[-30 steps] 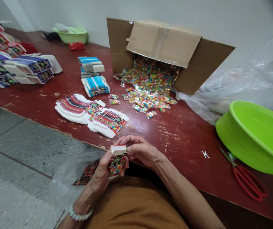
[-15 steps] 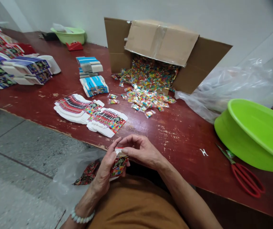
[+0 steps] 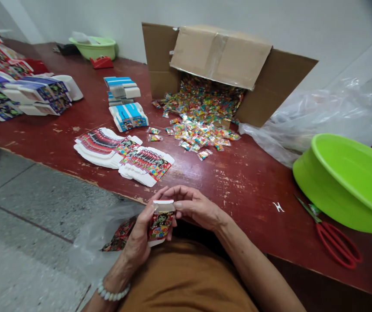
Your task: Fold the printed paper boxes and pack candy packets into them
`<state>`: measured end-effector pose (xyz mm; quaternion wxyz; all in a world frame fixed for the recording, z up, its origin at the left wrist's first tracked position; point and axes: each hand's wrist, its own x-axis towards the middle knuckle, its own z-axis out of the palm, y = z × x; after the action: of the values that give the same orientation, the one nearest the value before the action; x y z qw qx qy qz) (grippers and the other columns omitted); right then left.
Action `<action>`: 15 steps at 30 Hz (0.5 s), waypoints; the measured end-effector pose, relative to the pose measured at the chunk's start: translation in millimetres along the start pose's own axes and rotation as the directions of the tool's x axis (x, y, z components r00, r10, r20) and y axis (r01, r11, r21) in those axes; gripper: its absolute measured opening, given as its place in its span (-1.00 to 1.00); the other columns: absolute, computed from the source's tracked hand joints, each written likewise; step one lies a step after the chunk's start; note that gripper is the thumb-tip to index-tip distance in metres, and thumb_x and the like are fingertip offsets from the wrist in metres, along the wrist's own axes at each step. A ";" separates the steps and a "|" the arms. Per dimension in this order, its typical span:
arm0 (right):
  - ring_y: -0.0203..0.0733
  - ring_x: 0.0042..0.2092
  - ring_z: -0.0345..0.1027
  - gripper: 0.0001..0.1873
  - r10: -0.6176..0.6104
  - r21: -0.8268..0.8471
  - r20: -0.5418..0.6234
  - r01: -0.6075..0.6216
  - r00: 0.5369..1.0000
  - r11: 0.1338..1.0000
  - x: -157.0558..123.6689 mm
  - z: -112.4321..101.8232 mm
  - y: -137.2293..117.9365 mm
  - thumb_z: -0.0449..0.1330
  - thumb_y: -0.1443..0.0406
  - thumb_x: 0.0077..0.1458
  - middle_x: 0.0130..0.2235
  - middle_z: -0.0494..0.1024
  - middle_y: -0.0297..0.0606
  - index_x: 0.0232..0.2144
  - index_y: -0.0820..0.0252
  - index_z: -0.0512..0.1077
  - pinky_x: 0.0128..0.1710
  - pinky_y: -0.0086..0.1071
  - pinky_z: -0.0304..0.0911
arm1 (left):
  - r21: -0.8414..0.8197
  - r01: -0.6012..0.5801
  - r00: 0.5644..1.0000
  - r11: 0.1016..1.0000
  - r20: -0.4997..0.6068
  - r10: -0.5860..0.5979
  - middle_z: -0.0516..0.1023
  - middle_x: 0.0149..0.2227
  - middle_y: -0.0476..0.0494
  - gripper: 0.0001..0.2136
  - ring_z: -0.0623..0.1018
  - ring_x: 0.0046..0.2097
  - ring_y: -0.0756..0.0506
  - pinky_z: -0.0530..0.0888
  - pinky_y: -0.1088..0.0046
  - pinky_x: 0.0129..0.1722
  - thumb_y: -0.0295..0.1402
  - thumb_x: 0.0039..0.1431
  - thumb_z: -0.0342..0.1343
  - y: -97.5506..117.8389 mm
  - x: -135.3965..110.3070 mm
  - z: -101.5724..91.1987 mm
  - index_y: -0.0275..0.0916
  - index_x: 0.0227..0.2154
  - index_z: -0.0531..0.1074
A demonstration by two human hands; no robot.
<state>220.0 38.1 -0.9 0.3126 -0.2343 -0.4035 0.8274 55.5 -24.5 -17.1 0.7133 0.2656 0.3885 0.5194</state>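
Low in front of my body, my left hand is closed round a small red printed carton, with its front panel facing up and its top end standing open. My right hand pinches the carton's upper right edge between thumb and curled fingers. Some of the fingers behind the carton are hidden. Just beyond my hands, a fanned stack of flat red cartons lies on the dark red table. Farther back, small wrapped candies spill from a cardboard box lying on its side.
Blue carton stacks stand behind the red ones, purple cartons at the left. A green basin and red-handled scissors lie right. A plastic bag with red printed items hangs below the table edge, left of my hands.
The carton has opened out into a box shape and turned so its front shows more fully. My right thumb has moved from across its top to the right edge.
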 end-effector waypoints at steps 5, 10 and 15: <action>-0.40 -0.46 0.35 -0.62 0.060 0.017 -0.020 -0.059 0.998 0.998 -1.0 -5.1 1.7 0.52 0.18 -0.10 -0.36 0.57 -0.33 -0.26 0.23 0.57 -0.45 -0.54 0.30 | -0.002 0.022 1.000 1.000 -0.007 -0.022 0.64 -0.37 -0.18 -0.32 0.54 -0.53 -0.11 0.52 0.39 -0.56 -0.08 0.33 0.05 -0.3 -2.0 2.4 -0.20 0.42 0.08; -0.41 -0.54 0.28 -0.66 0.165 0.064 0.008 -0.165 0.986 0.984 10.8 -5.4 6.1 0.54 0.25 -0.28 -0.50 0.51 -0.40 -0.44 0.25 0.54 -0.55 -0.55 0.24 | 0.054 0.047 0.998 0.997 0.029 -0.048 0.64 -0.37 -0.19 -0.25 0.56 -0.48 -0.14 0.52 0.41 -0.57 -0.05 0.24 0.17 -1.7 -1.8 -1.3 -0.21 0.40 0.12; -0.32 -0.36 0.43 -0.82 -0.250 -0.312 -0.183 0.185 0.951 0.932 5.0 6.9 7.6 0.40 0.20 0.06 -0.25 0.62 -0.26 -0.31 0.17 0.59 -0.42 -0.48 0.33 | -0.026 0.085 0.995 0.996 -0.054 -0.087 0.60 -0.46 -0.10 -0.29 0.52 -0.58 -0.08 0.50 0.45 -0.61 -0.02 0.27 0.14 2.6 -0.1 5.0 -0.17 0.40 0.13</action>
<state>209.6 34.4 -3.9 0.4077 -0.3213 -0.5075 0.6878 58.2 -23.7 -12.3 0.7271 0.2257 0.4129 0.4998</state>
